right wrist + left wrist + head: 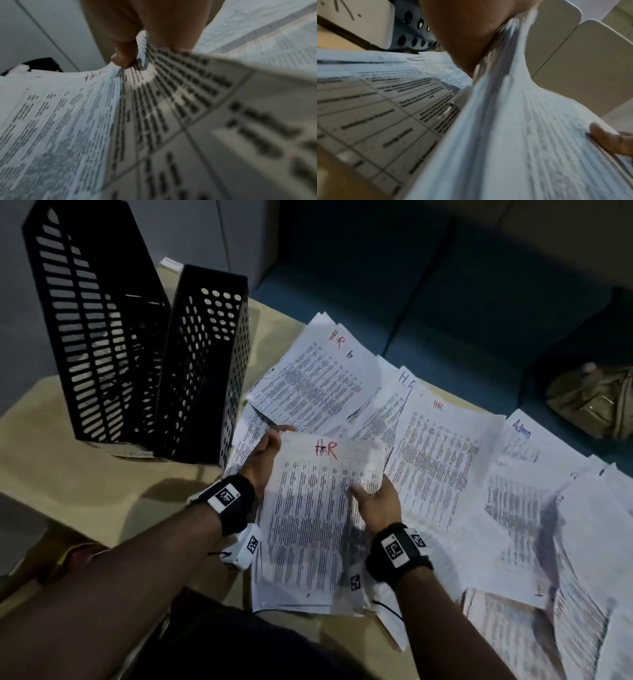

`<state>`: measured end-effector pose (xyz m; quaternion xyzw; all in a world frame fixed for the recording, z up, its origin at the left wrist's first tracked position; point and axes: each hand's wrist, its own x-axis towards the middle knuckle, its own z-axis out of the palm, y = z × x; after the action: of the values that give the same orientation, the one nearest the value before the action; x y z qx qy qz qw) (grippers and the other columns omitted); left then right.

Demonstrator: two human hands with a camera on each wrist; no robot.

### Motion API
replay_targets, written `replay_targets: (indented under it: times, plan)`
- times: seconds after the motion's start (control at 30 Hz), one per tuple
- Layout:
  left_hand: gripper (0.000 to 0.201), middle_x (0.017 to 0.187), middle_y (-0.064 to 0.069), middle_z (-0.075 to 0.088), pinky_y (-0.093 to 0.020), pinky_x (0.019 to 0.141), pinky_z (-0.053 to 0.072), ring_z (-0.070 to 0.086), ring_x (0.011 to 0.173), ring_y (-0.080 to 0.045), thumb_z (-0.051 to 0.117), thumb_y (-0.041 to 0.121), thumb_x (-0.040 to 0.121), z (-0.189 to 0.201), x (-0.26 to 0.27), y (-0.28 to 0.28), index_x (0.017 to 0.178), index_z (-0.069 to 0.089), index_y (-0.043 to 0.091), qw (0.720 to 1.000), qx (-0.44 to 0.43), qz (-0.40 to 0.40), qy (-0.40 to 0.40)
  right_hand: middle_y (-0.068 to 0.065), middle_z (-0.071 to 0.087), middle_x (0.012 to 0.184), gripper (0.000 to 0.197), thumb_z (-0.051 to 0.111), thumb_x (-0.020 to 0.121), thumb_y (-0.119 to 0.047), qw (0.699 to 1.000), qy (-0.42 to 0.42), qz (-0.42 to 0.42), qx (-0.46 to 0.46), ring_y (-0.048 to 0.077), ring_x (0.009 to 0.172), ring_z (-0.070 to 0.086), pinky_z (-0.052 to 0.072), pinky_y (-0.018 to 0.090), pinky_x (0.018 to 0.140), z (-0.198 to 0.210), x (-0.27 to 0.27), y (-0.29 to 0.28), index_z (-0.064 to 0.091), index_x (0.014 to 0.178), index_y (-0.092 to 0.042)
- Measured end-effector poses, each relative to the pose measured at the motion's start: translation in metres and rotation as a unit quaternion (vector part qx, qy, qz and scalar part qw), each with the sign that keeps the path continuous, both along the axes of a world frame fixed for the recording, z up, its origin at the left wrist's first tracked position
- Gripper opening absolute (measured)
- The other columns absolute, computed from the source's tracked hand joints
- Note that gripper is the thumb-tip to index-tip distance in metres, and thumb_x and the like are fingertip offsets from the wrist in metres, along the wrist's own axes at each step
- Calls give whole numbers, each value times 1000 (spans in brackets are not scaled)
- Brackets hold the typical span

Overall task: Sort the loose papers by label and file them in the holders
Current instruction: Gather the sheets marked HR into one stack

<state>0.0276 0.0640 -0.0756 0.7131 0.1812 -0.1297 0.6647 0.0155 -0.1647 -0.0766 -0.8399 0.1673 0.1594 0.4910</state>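
Note:
Both hands hold a stack of printed sheets [308, 518] whose top page is marked "HR" in red. My left hand [265, 453] grips the stack's upper left edge; in the left wrist view the stack [513, 135] runs past my palm [462, 33]. My right hand [375, 501] pinches the right edge, thumb on top; the right wrist view shows the thumb [123, 59] pressed on the page [60, 115]. Two black perforated holders [113, 337] [205, 364] stand upright at the left. More loose papers marked "HR" [318, 374] [442, 460] and "Admin" [524, 446] lie spread on the table.
The beige table [68, 460] has bare surface in front of the holders. A dark blue sofa [428, 302] runs behind the table, with an olive bag [592, 398] on it at the right. Overlapping sheets [565, 577] cover the table's right side.

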Motion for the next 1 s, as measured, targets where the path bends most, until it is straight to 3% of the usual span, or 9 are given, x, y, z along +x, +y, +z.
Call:
replay_targets:
  times: [0.07, 0.13, 0.23, 0.37, 0.47, 0.6, 0.73, 0.87, 1.0]
  plan:
    - [59, 120, -6, 54, -31, 86, 51, 56, 109, -22, 61, 68, 75, 8, -4, -2, 118, 48, 29, 998, 28, -35, -37, -3, 63, 100, 40, 70, 85, -24, 1000, -4, 1, -30, 17, 88, 63, 50, 25, 70, -8, -1, -1, 53, 118, -12]
    - [42, 127, 0, 52, -28, 91, 50, 55, 113, -20, 67, 22, 88, 7, -6, -3, 117, 45, 43, 995, 53, -58, -54, -2, 61, 103, 54, 76, 76, -37, 995, -32, 48, -77, 13, 86, 61, 48, 18, 61, -13, 1, -4, 53, 119, -15]
    - [52, 132, 4, 53, -12, 80, 47, 55, 107, -12, 59, -2, 87, 5, -8, -3, 100, 56, 48, 995, 60, -63, -54, 4, 58, 118, 68, 76, 69, -48, 993, -67, 33, -92, 17, 107, 57, 55, 34, 86, -16, 12, -11, 51, 126, -21]
    - [37, 123, -4, 62, -35, 81, 51, 60, 106, -21, 55, 2, 69, 9, -6, 0, 82, 63, 35, 999, 11, -36, -34, 4, 27, 145, 77, 63, 88, -38, 997, -74, 36, 10, 14, 130, 30, 27, 31, 110, 4, 22, -7, 18, 149, -24]
    - [31, 120, -8, 60, -38, 68, 57, 63, 101, -31, 58, 1, 73, 8, -10, -2, 84, 61, 30, 999, -40, -33, -8, 2, 35, 135, 46, 58, 92, -33, 989, -70, 126, -29, 9, 118, 37, 35, 27, 106, 11, 20, -1, 45, 136, -25]
    - [52, 118, -3, 58, -30, 68, 58, 65, 98, -24, 67, -3, 80, 2, -20, -3, 109, 56, 39, 997, -59, -39, -24, 2, 47, 117, 24, 59, 93, -31, 987, -88, 96, -97, 7, 96, 43, 39, 10, 76, 9, 20, -1, 61, 112, -17]
    - [45, 109, -4, 66, -30, 74, 58, 67, 96, -20, 70, 9, 84, -7, -35, -7, 126, 54, 16, 995, -9, -47, 82, 1, 54, 116, 20, 49, 94, -42, 990, -33, 128, -54, 17, 93, 51, 47, 34, 79, 6, 25, -9, 61, 98, -26]
    - [27, 94, 9, 66, -24, 76, 50, 64, 86, -10, 68, 24, 88, -8, -45, -7, 113, 63, 17, 985, 82, -107, 109, 11, 53, 127, 31, 58, 90, -43, 977, -50, -76, -191, 29, 113, 52, 42, 36, 92, 15, 50, -57, 68, 105, -19]
    - [33, 95, 7, 68, -28, 78, 52, 65, 91, -13, 68, 21, 87, -7, -41, 1, 118, 62, 14, 986, 88, -77, 118, 23, 38, 138, 62, 72, 81, -31, 940, 76, -207, -262, 41, 126, 40, 37, 47, 102, 9, 53, -105, 43, 132, -9]
